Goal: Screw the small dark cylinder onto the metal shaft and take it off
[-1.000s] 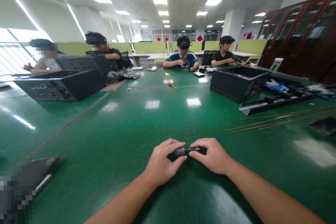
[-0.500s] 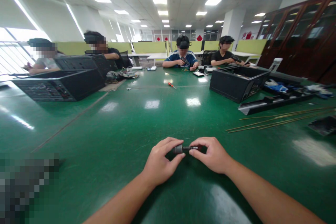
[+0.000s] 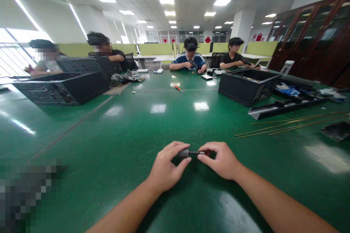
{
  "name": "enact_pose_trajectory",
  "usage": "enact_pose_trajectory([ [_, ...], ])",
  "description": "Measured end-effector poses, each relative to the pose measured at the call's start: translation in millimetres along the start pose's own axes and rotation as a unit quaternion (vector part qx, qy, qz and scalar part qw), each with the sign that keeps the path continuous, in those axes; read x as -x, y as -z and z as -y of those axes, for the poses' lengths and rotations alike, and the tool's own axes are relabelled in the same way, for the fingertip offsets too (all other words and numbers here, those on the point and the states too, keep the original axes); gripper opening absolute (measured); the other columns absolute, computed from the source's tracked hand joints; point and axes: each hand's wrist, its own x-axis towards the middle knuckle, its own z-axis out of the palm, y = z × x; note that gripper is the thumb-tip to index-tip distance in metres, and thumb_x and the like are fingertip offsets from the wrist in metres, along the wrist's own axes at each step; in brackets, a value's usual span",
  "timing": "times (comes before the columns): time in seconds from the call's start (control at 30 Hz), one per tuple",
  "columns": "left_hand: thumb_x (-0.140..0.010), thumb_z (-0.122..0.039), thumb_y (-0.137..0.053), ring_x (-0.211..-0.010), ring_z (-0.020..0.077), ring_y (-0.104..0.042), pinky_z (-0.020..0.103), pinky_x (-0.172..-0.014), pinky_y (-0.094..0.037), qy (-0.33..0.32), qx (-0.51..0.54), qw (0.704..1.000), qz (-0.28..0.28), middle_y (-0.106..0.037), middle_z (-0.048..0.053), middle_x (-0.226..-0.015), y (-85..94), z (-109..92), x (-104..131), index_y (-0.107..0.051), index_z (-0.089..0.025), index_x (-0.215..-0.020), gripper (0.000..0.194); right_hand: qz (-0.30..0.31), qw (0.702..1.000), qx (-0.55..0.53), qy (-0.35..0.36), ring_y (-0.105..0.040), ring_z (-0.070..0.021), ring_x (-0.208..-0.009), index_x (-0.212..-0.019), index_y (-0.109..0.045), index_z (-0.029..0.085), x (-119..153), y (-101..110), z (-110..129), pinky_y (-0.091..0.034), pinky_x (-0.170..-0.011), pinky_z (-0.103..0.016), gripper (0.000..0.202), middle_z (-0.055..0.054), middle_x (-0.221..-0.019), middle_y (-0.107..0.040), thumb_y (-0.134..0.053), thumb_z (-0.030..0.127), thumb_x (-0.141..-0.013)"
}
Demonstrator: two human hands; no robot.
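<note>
Between my two hands, low over the green table, lies a dark grey metal cylinder [image 3: 184, 153] with a thin shaft [image 3: 194, 153] pointing right. It resembles a drill chuck, but its exact kind is unclear. My left hand [image 3: 168, 167] is closed round the cylinder, thumb below and fingers above. The shaft's right end is pinched by my right hand [image 3: 221, 160], between thumb and curled fingers. My right fingers hide whatever lies beyond that end.
A red screwdriver [image 3: 178, 89] lies on the green table [image 3: 131, 131]. Black computer cases stand left [image 3: 87, 85] and right [image 3: 235, 89]. Thin brass-coloured rods [image 3: 284, 125] and a black metal rail [image 3: 279, 108] lie right. Several people sit round the far side, one in blue [image 3: 176, 62].
The cylinder and shaft have shifted slightly left and turned a little in my fingers. Both hands stay nearly in place.
</note>
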Motion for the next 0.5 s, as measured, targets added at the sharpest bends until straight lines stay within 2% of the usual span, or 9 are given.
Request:
enact_pose_trajectory([
  [0.5,-0.085,-0.021,-0.066,-0.098,0.0190,-0.065,0.034,-0.088,-0.053,0.003,0.002,1.000,-0.002,-0.069,0.006,-0.105,1.3,3.1,0.5,-0.065,-0.022,-0.115,0.030,-0.004,1.000,0.003,0.001,-0.063,-0.0152,-0.067,-0.085,-0.076,0.019,-0.5,1.9,1.4,-0.045,-0.064,-0.025,0.010,-0.001,-0.073,-0.072,-0.069,0.025,-0.082],
])
